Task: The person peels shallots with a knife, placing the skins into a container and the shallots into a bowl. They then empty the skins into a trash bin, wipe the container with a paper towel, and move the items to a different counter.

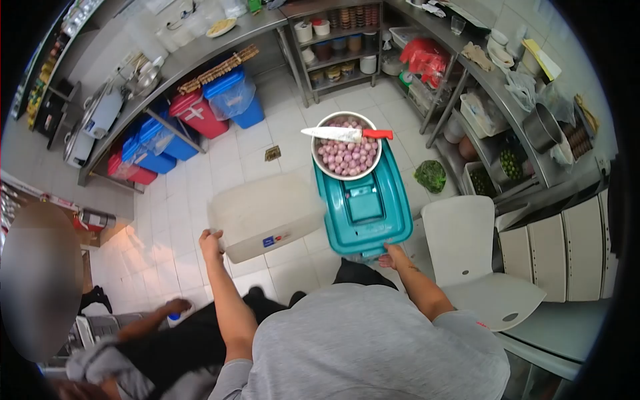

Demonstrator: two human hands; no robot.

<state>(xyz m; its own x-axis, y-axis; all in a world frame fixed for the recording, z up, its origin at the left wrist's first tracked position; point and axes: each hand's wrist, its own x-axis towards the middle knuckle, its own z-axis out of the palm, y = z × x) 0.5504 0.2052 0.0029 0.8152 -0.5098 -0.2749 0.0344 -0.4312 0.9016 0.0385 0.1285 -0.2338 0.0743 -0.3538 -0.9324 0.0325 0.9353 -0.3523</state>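
Note:
My left hand (pixel 211 243) is closed on the near left edge of a translucent plastic bin (pixel 267 207), which is tilted over the floor. My right hand (pixel 395 257) has its fingers around the near right edge of a storage box with a teal lid (pixel 367 217). On the far end of that lid stands a round metal bowl (pixel 320 170) full of small purple shallots or onions (pixel 347 159). A knife (pixel 343 134) with a red handle lies across the bowl's rim. The underside of my right hand's grip is partly hidden.
At the lower left, a person in dark clothes (pixel 167 353) is close beside me. A white chair (pixel 460 247) stands at my right. Leafy greens (pixel 431 176) lie on the floor. Lidded red and blue bins (pixel 233 93) line the left counter; steel shelves (pixel 340 40) stand behind.

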